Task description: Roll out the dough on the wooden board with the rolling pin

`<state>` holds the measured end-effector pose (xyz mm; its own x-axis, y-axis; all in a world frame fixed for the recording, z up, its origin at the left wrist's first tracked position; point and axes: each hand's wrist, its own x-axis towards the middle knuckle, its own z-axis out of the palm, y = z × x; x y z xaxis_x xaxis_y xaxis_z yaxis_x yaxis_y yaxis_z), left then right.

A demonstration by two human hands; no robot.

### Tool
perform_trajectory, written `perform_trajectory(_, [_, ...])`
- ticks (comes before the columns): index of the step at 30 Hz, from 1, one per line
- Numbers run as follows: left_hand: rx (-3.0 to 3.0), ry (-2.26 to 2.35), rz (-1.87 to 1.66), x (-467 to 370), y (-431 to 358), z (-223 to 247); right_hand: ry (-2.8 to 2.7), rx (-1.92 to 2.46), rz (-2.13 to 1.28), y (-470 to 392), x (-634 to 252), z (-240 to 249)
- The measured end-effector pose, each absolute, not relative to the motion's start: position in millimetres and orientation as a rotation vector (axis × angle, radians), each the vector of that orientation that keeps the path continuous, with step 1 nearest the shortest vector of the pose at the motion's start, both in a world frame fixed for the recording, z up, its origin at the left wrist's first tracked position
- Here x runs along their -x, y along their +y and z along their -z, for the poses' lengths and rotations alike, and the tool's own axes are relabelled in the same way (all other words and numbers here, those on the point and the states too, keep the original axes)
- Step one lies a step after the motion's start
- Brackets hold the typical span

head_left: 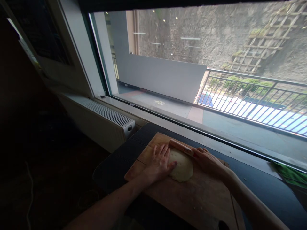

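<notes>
In the head view, from where I stand, I see a person working at a dark table [112, 169] pushed up by the window [168, 44]. A wooden board [189, 201] lies on it, and on the board's far half sits a flat, pale, roundish sheet of dough [182, 167]. A short wooden rolling pin [181, 147] lies slantwise across the dough's far edge. The right hand [206, 159] is closed on the pin's near-right end. The left hand [161, 162] is open, laid flat at the dough's left side with the fingers pointing away and the thumb out over the sheet; its fingertips come close to the pin's other end, and whether they touch it I can't tell.

Left of the table, a white radiator [105, 127] runs under the sill. Something green [290, 174] lies at the far right by the glass, and outside there's a metal railing [242, 99] before a rough stone wall [211, 35].
</notes>
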<state>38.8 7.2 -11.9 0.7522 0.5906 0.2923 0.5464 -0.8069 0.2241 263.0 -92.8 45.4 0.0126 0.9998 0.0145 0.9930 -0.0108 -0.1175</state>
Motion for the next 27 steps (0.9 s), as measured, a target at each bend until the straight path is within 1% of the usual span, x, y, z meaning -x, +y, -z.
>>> perform_trajectory(4, [-2.82,0.93,-0.541,-39,7,13,-2.114,2.212,-0.049,-90,-260,-45])
perform_trajectory(6, [-2.817,0.926,-0.548,-39,7,14,-2.141,2.176,-0.092,-98,-259,-42])
perform_trajectory(8, [-2.811,0.929,-0.56,-39,7,14,-2.068,2.238,-0.11,-111,-255,-36])
perform_trajectory(11, [-2.811,0.931,-0.571,-39,7,15,-1.812,2.446,0.046,-133,-238,-26])
perform_trajectory(14, [-2.822,0.924,-0.593,-40,7,16,-1.706,2.501,0.142,-146,-216,-21])
perform_trajectory(18, [-2.829,0.939,-0.63,-41,8,19,-1.606,2.531,0.049,-149,-203,-25])
perform_trajectory(23, [-2.843,0.919,-0.642,-41,8,18,-1.514,2.58,0.176,-147,-197,-24])
perform_trajectory(27, [-2.829,0.912,-0.614,-40,8,17,-1.55,2.54,0.016,-148,-193,-26])
